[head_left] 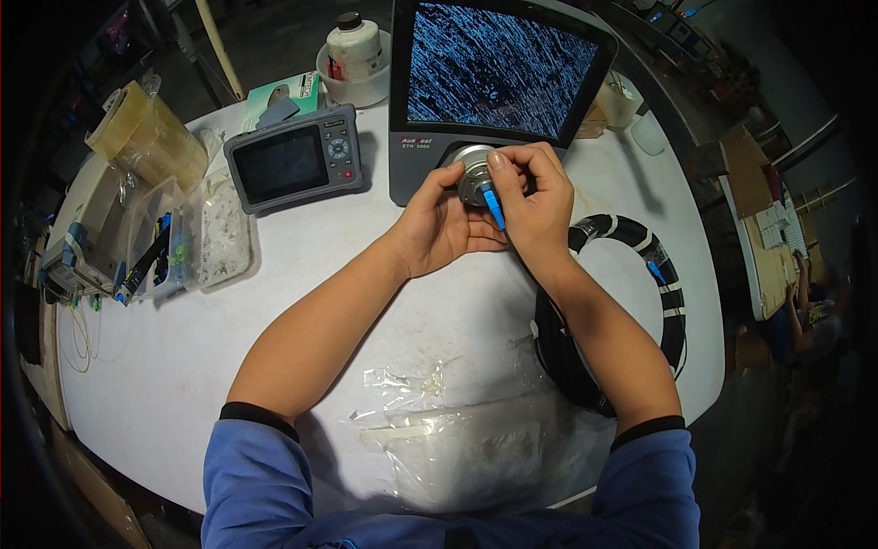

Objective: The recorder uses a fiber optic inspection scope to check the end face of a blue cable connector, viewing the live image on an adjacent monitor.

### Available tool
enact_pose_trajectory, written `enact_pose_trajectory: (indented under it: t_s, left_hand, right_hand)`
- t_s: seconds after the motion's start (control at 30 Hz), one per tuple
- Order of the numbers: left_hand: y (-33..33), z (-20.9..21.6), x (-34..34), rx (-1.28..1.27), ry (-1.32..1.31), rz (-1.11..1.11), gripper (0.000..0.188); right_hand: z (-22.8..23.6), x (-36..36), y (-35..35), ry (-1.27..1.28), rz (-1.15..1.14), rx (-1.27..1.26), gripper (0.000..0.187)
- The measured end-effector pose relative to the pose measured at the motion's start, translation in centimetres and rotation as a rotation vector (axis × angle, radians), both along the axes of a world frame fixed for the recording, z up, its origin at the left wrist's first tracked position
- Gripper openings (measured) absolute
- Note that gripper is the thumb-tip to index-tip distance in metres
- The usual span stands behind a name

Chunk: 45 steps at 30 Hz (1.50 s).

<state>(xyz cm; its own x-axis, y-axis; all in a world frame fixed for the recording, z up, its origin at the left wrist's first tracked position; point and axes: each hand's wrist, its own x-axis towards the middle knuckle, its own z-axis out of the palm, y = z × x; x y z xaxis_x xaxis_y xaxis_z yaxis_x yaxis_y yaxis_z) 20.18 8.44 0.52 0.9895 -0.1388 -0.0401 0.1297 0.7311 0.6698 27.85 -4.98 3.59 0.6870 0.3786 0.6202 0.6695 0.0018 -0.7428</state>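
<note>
A round silver metal fitting [471, 165] projects from the front of a grey inspection device with a screen [498, 64], which shows bluish streaks on black. A blue fibre-optic connector [493, 209] sits in the fitting's face, tilted downward. My left hand [437, 220] cups the fitting from the left, thumb on its rim and fingers curled beneath, near the connector. From the right, my right hand [538, 197] grips the fitting's edge between thumb and bent fingers. The connector's cable runs down behind my right hand, partly hidden. A coil of black cable [674, 297] lies beside my right forearm.
A handheld tester [293, 160] stands to the left. Beyond it are a clear plastic bin [160, 242], rolls of tape [151, 137] and a white bottle [355, 46] in a tub. Clear plastic bags [466, 448] lie near me. Another person's arms [800, 293] show at far right.
</note>
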Motion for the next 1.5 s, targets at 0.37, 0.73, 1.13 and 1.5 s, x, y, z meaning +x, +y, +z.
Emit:
enact_pose_trajectory:
  t_s: [0.37, 0.73, 1.13, 1.5]
  left_hand:
    - [0.3, -0.8, 0.2, -0.006, 0.015, -0.009, 0.072]
    - [0.2, -0.8, 0.2, 0.01, 0.011, 0.006, 0.072]
    - [0.1, -0.7, 0.2, 0.022, 0.019, 0.021, 0.071]
    - [0.2, -0.7, 0.2, 0.023, 0.017, 0.011, 0.071]
  right_hand:
    - [0.1, -0.1, 0.0, 0.009, 0.0, 0.0, 0.019]
    - [0.0, 0.0, 0.0, 0.001, -0.007, -0.006, 0.021]
    - [0.0, 0.0, 0.0, 0.013, -0.007, 0.006, 0.02]
    - [0.1, -0.1, 0.0, 0.006, -0.007, 0.001, 0.019]
